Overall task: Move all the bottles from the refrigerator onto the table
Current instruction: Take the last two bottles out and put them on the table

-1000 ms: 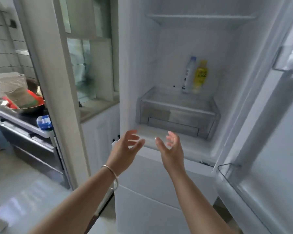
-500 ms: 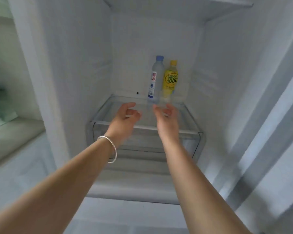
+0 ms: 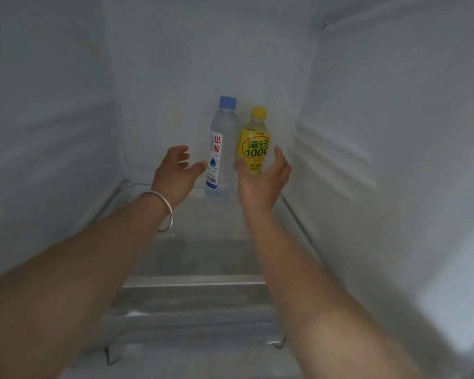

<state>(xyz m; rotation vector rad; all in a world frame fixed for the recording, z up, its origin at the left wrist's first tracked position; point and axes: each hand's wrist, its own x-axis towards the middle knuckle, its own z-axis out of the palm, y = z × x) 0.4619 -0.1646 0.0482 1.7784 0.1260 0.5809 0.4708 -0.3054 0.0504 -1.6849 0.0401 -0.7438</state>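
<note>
Two bottles stand side by side at the back of the open refrigerator, on a glass shelf (image 3: 192,214). The clear water bottle (image 3: 221,149) has a blue cap and a white label. Right of it is a shorter yellow drink bottle (image 3: 254,144) with a yellow cap. My left hand (image 3: 175,173), with a silver bangle on the wrist, is open just left of the water bottle, thumb close to its label. My right hand (image 3: 263,179) is open and cupped around the lower part of the yellow bottle, hiding its base. Neither hand visibly grips anything.
White refrigerator walls (image 3: 367,132) close in on the left, back and right. A clear plastic drawer (image 3: 192,302) sits under the glass shelf, below my forearms. An upper shelf edge (image 3: 367,17) shows at the top right.
My head and both arms have moved deeper into the refrigerator. Both hands have advanced from the shelf's front to either side of the two bottles.
</note>
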